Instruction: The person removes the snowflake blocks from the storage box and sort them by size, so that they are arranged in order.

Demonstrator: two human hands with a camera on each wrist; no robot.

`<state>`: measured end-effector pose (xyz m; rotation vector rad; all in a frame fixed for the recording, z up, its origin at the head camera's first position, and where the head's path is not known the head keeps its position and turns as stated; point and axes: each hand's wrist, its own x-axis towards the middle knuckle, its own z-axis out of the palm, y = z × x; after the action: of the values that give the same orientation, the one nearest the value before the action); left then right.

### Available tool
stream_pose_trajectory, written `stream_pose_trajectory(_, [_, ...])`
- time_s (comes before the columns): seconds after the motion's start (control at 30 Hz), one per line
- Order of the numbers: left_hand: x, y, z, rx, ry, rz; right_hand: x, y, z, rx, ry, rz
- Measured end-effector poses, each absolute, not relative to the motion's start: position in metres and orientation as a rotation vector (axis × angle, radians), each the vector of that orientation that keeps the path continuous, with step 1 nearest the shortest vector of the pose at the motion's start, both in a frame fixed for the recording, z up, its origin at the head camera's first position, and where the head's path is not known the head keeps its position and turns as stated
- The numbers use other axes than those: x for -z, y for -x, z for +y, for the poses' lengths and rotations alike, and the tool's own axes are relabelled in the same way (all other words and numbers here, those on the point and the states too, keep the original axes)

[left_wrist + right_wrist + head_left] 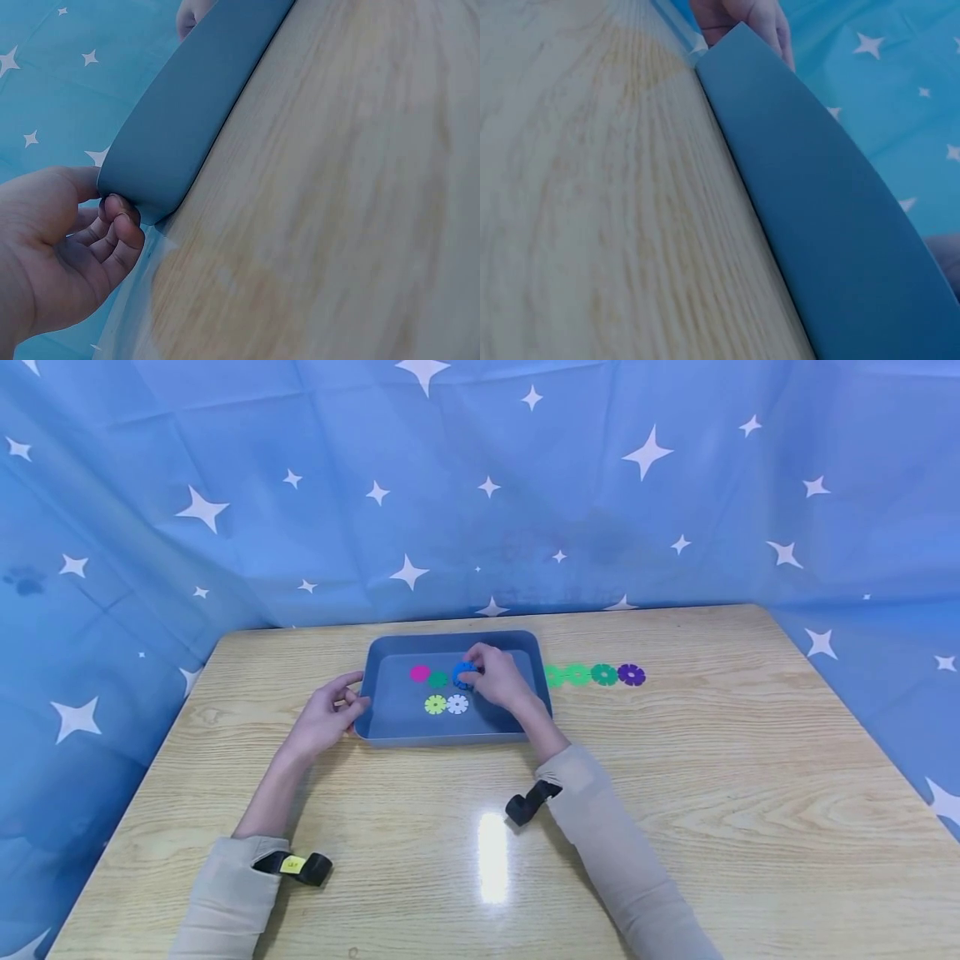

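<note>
A shallow grey-blue tray (393,722) lies on the table, and my left hand (324,714) holds its left end, thumb at the rim and fingers curled against the outer wall in the left wrist view. Over the tray, my right hand (497,678) pinches a blue notched plastic disc (461,673). Left of that disc are a pink disc (420,673) and a dark green disc (438,679). Nearer the front of the tray, a yellow-green disc (435,704) sits beside a white disc (457,704). The tray wall hides most of the right hand in the right wrist view.
Right of the tray, a row on the wooden table (712,760) has two light green discs (578,674), a teal green disc (604,674) and a purple disc (632,674). A blue star-patterned curtain (450,527) hangs behind the table.
</note>
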<state>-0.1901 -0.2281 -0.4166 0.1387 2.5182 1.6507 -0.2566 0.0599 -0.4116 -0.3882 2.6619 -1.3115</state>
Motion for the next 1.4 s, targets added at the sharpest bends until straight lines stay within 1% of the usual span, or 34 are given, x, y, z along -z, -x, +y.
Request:
stream_pose_trajectory(0.57, [0.418,0.192,-0.226,-1.639,-0.141,2.518,0.395,0.255,0.099,1.368,0.504,2.749])
stream_pose_trajectory(0.83, [0.417,0.191,-0.225,-1.661,-0.153,2.511,0.390,0.252,0.120,1.376,0.411,2.730])
stream_pose_trajectory(1.13, [0.416,0.190,-0.227,-1.657,-0.140,2.504,0.385,0.247,0.150,1.512,0.335,2.627])
stream_pose_trajectory(1.4, [0.418,0.190,-0.229,-1.666,-0.158,2.498,0.374,0.240,0.175,1.516,0.295,2.614])
